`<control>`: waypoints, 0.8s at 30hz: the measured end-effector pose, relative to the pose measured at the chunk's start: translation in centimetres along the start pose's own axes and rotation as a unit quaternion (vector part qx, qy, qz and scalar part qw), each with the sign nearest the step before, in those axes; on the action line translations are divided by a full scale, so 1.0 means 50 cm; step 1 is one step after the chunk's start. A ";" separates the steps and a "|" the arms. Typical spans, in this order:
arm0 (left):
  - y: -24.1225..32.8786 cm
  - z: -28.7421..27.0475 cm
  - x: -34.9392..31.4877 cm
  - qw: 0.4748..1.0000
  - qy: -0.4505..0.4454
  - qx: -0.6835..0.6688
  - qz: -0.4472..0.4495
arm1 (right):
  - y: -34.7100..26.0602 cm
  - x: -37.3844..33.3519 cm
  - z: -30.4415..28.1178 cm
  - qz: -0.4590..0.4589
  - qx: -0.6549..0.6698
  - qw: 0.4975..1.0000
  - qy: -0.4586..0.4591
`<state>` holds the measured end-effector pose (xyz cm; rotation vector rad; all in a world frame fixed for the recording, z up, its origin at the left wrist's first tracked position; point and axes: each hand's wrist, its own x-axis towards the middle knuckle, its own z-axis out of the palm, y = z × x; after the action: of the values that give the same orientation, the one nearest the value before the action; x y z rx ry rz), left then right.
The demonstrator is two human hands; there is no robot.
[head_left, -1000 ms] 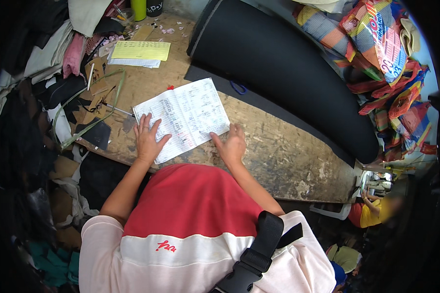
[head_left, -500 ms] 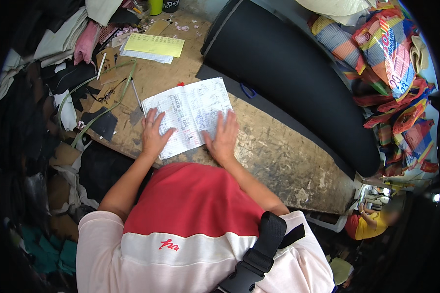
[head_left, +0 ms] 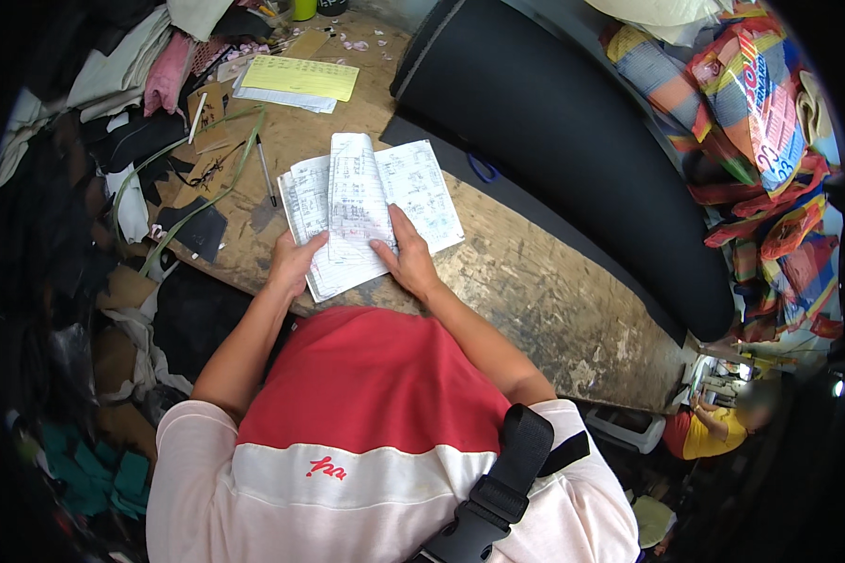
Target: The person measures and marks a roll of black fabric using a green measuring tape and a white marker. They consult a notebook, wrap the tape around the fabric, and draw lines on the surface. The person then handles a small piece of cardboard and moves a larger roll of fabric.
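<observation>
Two-handed, hands apart, my left hand (head_left: pixel 294 261) is gripping the ruled notebook (head_left: pixel 424 192) edge, my right hand (head_left: pixel 413 263) pinching a curled leaf (head_left: pixel 358 183), likely light, limp, best held by its margin.

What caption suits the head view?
Left hand and right hand at an open notebook, page raised, on a worn table.

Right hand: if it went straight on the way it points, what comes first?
The right hand would likely meet the raised page first, perhaps touching it now; depth is unclear.
</observation>
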<state>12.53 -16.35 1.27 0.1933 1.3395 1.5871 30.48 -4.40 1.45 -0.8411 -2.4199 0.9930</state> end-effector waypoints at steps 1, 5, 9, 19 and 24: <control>-0.006 0.003 -0.001 1.000 -0.003 -0.011 -0.006 | 0.008 0.001 -0.003 0.044 0.037 0.998 0.014; -0.016 0.009 -0.001 0.999 -0.002 0.032 0.034 | 0.031 0.009 -0.037 0.143 0.166 0.966 0.137; -0.002 0.012 -0.007 0.996 -0.014 0.049 0.077 | 0.040 0.016 -0.131 0.350 0.421 0.828 0.123; 0.036 0.006 0.004 0.990 -0.046 0.072 0.111 | 0.017 -0.023 -0.190 0.256 -0.011 0.945 0.204; 0.021 0.043 -0.012 0.998 -0.034 -0.018 0.052 | -0.082 -0.022 -0.109 0.059 -0.049 0.992 0.105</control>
<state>13.64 -15.27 3.19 0.2961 1.2652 1.6747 32.75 -4.73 7.96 -1.0779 -2.2751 0.7887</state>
